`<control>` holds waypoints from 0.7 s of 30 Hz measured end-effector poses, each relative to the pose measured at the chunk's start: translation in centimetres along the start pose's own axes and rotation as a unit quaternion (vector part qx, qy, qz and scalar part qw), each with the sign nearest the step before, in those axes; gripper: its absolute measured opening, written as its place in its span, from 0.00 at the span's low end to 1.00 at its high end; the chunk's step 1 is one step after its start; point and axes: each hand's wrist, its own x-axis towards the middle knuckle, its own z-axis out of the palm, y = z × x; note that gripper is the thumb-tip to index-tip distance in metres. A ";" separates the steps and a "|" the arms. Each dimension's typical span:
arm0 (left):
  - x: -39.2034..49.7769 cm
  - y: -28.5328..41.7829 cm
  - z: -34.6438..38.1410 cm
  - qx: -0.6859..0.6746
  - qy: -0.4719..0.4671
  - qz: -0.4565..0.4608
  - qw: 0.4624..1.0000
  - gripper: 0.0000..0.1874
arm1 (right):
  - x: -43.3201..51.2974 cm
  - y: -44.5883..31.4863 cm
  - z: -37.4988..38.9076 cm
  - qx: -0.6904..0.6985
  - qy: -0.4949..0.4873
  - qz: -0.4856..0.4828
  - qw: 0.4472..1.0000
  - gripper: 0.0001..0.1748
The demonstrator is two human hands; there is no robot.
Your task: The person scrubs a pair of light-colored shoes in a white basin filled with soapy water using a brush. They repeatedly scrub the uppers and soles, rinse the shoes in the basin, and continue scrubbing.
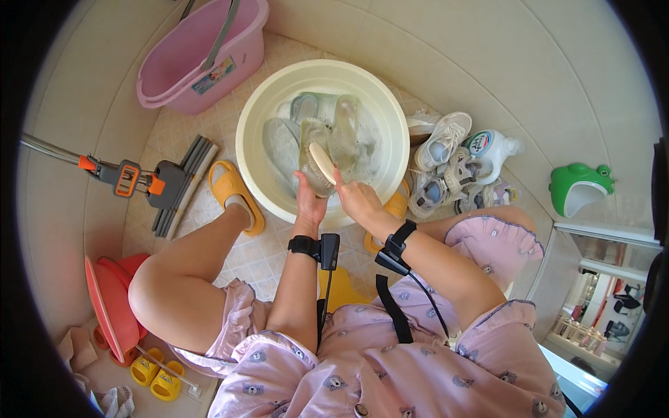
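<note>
My left hand [311, 205] grips the near end of a wet, grey-green slipper [312, 131], holding it tilted over a round cream plastic basin [245, 151]. In my right hand [358, 200] is a scrubbing brush [322, 161] with a cream back. Its bristles rest against the slipper, and my index finger lies along the back. Sudsy water [373, 123] covers the basin floor. Another green slipper [345, 112] and a grey slipper [281, 143] lie partly submerged there; the slippers overlap, so their full outlines are hidden.
Several sneakers [443, 141] and a white detergent bottle [494, 151] crowd the basin's right side. A pink mop bucket [225, 86] stands back left, and a sponge mop [180, 188] leans nearer. A green frog-shaped urinal [572, 183] hangs right. Yellow slippers [230, 183] are on my feet.
</note>
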 end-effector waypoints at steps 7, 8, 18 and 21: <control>-0.3 0.7 1.0 0.016 0.029 0.013 0.999 0.37 | -0.2 -0.4 -1.3 -0.022 -0.032 -0.014 0.999 0.31; -0.2 0.6 1.0 0.016 0.034 0.002 0.999 0.36 | -0.2 -0.3 -1.3 -0.060 0.008 -0.006 0.998 0.27; -0.2 -0.6 0.2 0.049 0.039 0.025 0.998 0.35 | 0.2 0.5 -0.1 -0.011 -0.020 -0.008 1.000 0.30; -0.3 -0.9 0.4 0.073 0.011 0.025 0.997 0.35 | 0.7 0.8 -0.4 0.004 0.056 0.054 0.997 0.28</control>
